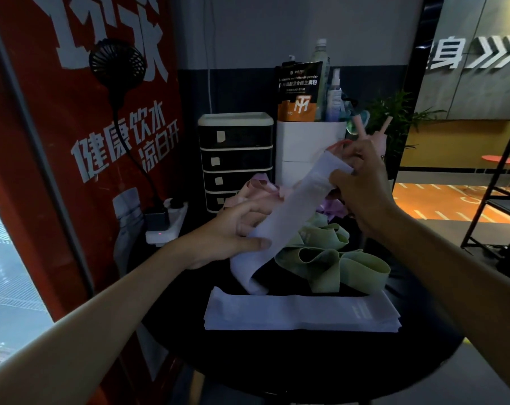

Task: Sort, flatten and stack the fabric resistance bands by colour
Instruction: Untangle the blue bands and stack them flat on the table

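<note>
Fingers [256, 244] of left hand [224, 232] and right hand [362, 182] tight around lavender band [300, 200] above green bands [330, 258].

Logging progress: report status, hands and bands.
Left hand, right hand both grip one white band above the table. White stack flat, near edge. Green bands loose behind it.

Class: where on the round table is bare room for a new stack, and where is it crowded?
Bare: table in front of the lavender stack, and left of it toward the power strip. Crowded: behind it, among green bands.
</note>
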The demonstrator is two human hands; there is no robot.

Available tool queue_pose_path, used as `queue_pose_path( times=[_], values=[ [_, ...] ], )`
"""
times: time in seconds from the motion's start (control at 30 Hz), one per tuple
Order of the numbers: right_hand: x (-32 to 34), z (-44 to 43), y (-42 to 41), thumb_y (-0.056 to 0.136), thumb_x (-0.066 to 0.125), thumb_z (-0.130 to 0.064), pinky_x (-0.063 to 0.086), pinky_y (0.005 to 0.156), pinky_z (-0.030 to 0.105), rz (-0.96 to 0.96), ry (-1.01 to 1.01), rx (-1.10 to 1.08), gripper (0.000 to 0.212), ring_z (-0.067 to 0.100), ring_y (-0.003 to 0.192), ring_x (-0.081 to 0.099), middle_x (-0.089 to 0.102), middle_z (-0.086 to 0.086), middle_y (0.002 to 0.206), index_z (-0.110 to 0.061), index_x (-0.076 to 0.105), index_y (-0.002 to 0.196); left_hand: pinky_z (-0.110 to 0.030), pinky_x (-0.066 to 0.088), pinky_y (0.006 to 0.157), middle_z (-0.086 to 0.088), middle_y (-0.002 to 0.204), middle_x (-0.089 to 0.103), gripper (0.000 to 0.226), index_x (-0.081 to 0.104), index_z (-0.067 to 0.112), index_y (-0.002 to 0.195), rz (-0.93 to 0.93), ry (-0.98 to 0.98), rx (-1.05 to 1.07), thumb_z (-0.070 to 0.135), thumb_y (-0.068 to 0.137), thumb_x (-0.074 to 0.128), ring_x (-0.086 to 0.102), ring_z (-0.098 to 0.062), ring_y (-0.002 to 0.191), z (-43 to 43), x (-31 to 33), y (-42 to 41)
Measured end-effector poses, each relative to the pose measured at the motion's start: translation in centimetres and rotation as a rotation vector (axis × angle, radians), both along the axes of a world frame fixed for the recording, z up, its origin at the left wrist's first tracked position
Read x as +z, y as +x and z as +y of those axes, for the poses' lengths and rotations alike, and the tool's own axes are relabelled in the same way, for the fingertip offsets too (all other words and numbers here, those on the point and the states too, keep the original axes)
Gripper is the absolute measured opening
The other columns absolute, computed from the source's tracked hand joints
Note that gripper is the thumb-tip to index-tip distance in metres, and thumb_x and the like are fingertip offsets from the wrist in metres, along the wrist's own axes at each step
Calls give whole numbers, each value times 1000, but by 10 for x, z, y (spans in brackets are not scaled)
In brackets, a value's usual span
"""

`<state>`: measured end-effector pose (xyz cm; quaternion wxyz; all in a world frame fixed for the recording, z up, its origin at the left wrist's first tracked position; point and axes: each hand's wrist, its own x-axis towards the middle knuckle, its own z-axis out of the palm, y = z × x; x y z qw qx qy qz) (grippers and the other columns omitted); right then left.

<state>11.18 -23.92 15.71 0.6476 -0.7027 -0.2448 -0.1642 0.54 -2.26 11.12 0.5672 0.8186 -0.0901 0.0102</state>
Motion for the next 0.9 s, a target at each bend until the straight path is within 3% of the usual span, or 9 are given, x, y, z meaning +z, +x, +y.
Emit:
queue_pose_path(
  times=[0.07, 0.13, 0.23, 0.33, 0.43, 0.57, 0.63, 0.73, 0.9],
  values=[
    [-13, -11, 1, 84, 53, 13, 55, 55, 35, 45, 2, -5, 33, 32, 80, 62, 56, 16, 92, -11, 43, 104, -33, 59, 82, -9, 119, 69, 50, 47, 17, 137, 57, -21, -11, 5, 93, 66, 73, -22, 97, 1, -4, -6],
    [-28, -24, -1, 86, 50, 13, 56, 56, 38, 89, 5, 11, 30, 31, 78, 61, 54, 15, 93, -11, 41, 101, -21, 56, 73, -14, 111, 70, 44, 48, 19, 134, 93, 29, -17, 7, 95, 63, 73, -14, 82, 6, -8, -12],
    [-49, -42, -8, 89, 49, 11, 57, 60, 37, 90, -42, -23, 21, 30, 78, 62, 57, 17, 98, -9, 46, 98, -25, 52, 90, -18, 110, 72, 50, 48, 27, 136, 155, 146, -48, 12, 93, 68, 69, -11, 101, 17, -16, -20],
    [-69, -57, -16, 91, 52, 7, 51, 53, 16, 88, -85, -83, 24, 18, 73, 59, 59, 10, 93, -16, 55, 84, -33, 55, 93, -13, 115, 72, 55, 44, 29, 138, 237, 160, -109, 10, 92, 69, 68, -19, 109, 26, -22, -28],
    [-90, -72, -23, 92, 49, 10, 48, 56, 8, 99, -129, -48, 34, 6, 78, 60, 61, 6, 95, -21, 61, 85, -32, 53, 84, -10, 100, 75, 48, 52, 29, 130, 215, 220, -66, 14, 90, 73, 69, -19, 90, 30, -26, -34],
    [-116, -94, -35, 91, 54, 7, 45, 65, 4, 22, -255, -136, 26, -10, 77, 61, 66, -6, 91, -16, 66, 91, -26, 45, 51, -5, 72, 70, 30, 61, 21, 107, 178, 274, 124, 24, 84, 80, 57, -14, 60, 28, -37, -35],
    [-131, -102, -38, 91, 58, 3, 45, 67, 5, -7, -307, -175, 25, -7, 83, 62, 69, -6, 92, -20, 68, 90, -23, 47, 55, -5, 74, 72, 20, 66, 18, 94, 115, 282, 215, 24, 82, 81, 61, -12, 62, 28, -43, -35],
    [-150, -109, -39, 90, 61, -1, 47, 69, 11, -6, -353, -171, 30, 4, 86, 62, 68, -4, 95, -30, 66, 85, -21, 50, 75, -2, 86, 75, 8, 72, 17, 84, 19, 336, 215, 19, 84, 79, 70, -9, 82, 31, -49, -35],
    [-157, -110, -44, 91, 61, -3, 49, 75, 25, -22, -377, -130, 33, 18, 89, 63, 67, 1, 96, -35, 63, 84, -17, 53, 73, -2, 82, 76, 5, 74, 15, 82, -12, 428, 202, 15, 84, 78, 72, -12, 78, 28, -55, -32]
  ],
)
